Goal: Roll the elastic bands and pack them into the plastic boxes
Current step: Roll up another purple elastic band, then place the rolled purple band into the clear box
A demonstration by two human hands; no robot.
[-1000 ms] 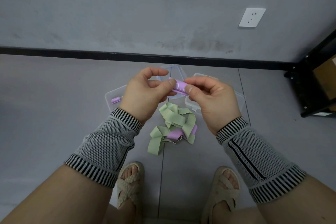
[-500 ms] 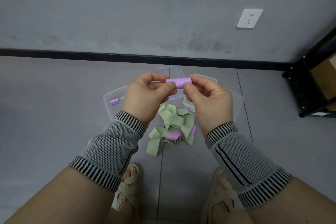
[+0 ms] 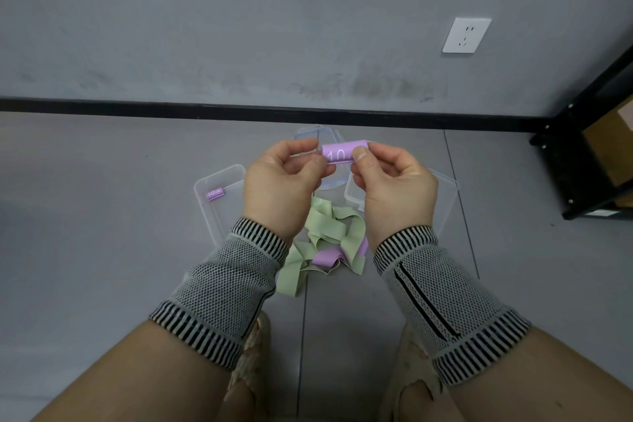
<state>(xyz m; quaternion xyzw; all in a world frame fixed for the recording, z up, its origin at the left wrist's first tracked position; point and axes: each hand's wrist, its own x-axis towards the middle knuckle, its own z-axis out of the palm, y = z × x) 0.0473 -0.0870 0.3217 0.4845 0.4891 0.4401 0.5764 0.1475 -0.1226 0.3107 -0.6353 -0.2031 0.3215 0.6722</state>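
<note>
Two rolled purple elastic bands show: one (image 3: 344,153) at twelve o'clock, one (image 3: 215,193) at nine o'clock. Two clear rectangular plastic boxes sit at nine (image 3: 205,212) and three o'clock (image 3: 445,195). One clear lid (image 3: 329,181). Loose green bands (image 3: 329,229) form one tangled heap with one loose purple band (image 3: 325,257); their number cannot be told.

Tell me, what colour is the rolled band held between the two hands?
Light purple with white print, seen in the head view: the rolled band.
</note>
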